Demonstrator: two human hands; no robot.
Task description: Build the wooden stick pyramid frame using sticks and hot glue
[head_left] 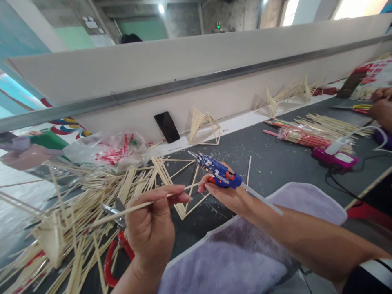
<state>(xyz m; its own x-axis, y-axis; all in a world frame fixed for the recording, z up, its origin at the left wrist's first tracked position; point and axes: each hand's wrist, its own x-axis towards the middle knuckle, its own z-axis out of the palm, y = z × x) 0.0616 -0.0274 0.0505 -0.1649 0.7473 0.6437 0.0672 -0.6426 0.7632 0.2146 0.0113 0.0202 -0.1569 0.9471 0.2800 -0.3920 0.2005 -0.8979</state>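
Note:
My left hand [153, 220] pinches a thin wooden stick [131, 209] that slants up to the right. Its far end reaches the fingers of my right hand [219, 192]. That hand is closed round a blue hot glue gun [217, 169], whose nozzle points up and left. A clear glue stick [263, 198] juts from the gun's rear. Beneath both hands a frame of joined sticks [183, 210] lies on the dark table, partly hidden by my fingers. Red-handled pliers [110, 261] rest beside my left wrist among loose sticks.
Loose sticks [82, 196] heap at left, by a plastic bag [113, 149]. A black phone [167, 127] and a stick model [202, 124] stand against the white partition [196, 61]. At right are wrapped sticks [306, 136], a purple power strip [335, 158] and another person's hand [381, 108].

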